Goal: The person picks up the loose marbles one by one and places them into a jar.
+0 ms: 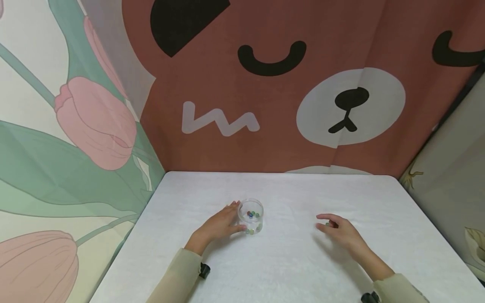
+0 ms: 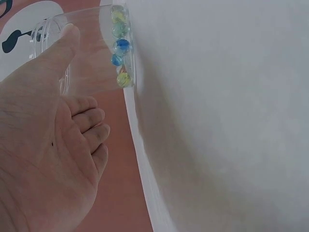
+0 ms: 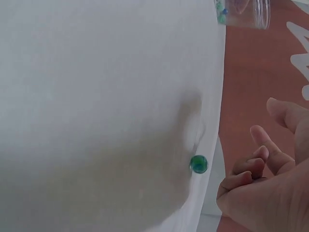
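A clear jar point(image 1: 251, 223) with several glass marbles point(image 2: 120, 46) on its bottom stands upright on the white table, left of the middle. My left hand point(image 1: 223, 223) holds the jar from its left side, the thumb point(image 2: 71, 36) lying along the wall near the rim. To the right, my right hand point(image 1: 342, 232) hovers low over the cloth with thumb and index finger apart. A single green marble point(image 3: 198, 164) rests on the cloth just beyond those fingers; in the head view it shows partly between them. The other fingers of that hand are bent toward the palm.
A white cloth point(image 1: 288, 261) covers the table. Behind it hangs a brown curtain point(image 1: 273, 147) with a bear face, and a tulip-print curtain point(image 1: 34, 176) borders the left side. Another pale curtain point(image 1: 454, 168) is on the right.
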`<state>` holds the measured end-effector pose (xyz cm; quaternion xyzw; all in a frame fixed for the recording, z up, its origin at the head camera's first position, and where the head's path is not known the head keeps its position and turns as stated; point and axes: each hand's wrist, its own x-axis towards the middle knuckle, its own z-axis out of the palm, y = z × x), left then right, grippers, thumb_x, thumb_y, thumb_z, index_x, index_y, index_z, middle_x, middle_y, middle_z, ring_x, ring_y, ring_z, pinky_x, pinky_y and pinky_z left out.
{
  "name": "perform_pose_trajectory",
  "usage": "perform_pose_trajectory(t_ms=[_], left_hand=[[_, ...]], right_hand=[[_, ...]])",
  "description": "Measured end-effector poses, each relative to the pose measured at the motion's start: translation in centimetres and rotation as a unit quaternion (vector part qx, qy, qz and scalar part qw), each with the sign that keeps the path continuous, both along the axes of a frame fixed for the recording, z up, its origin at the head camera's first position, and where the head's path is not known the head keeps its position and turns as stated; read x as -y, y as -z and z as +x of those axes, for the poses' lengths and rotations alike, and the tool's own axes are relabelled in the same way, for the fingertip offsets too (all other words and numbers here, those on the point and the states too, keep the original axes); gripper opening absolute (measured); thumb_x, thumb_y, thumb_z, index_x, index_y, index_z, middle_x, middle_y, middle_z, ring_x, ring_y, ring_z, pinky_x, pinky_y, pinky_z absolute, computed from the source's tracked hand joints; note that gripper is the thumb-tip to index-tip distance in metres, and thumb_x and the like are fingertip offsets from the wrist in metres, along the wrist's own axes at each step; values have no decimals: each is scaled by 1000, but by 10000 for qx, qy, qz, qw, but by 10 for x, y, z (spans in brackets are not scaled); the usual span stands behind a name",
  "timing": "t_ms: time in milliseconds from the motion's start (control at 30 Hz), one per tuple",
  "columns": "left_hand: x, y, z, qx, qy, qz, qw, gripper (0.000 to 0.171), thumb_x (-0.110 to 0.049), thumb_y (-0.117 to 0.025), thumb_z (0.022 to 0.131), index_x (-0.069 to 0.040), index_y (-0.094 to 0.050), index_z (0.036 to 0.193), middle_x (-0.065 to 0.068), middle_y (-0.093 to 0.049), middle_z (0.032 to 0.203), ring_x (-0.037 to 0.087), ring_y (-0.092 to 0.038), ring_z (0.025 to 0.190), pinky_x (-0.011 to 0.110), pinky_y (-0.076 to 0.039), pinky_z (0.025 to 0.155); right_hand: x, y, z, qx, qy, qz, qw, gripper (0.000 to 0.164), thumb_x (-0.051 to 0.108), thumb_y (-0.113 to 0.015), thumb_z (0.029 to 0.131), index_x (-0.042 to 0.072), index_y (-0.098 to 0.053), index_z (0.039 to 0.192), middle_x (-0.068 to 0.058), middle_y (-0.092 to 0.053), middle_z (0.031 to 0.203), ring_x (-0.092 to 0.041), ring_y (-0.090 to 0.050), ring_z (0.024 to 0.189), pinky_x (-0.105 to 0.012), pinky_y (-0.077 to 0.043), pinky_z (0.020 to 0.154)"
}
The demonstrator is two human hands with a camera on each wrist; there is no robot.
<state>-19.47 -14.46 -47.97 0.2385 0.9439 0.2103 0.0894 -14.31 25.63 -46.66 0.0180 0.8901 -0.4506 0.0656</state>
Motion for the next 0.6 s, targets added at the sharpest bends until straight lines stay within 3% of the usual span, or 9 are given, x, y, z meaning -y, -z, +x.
perform_pose_trajectory(t_ms=[333,600], left_hand=[[0,1,0,51,-78,-111,9999,95,-64,-60,93,-12,-23,162,4,-22,168,20,-18,156,41,-20,127],[1,1,0,88,-77,-34,9999,94,-62,-62,93,-12,-24,162,5,-23,168,21,-18,156,42,-20,127]], right_hand=[[-14,3,-2,7,-62,332,9994,55,36,-70,96,1,-60,137,-5,-44,88,-16,-41,74,-28,-35,59],[-23,18,-7,208,-114,621,9978,53,34,-69,97,-1,-60,136,-6,-48,84,-18,-41,68,-29,-34,56]])
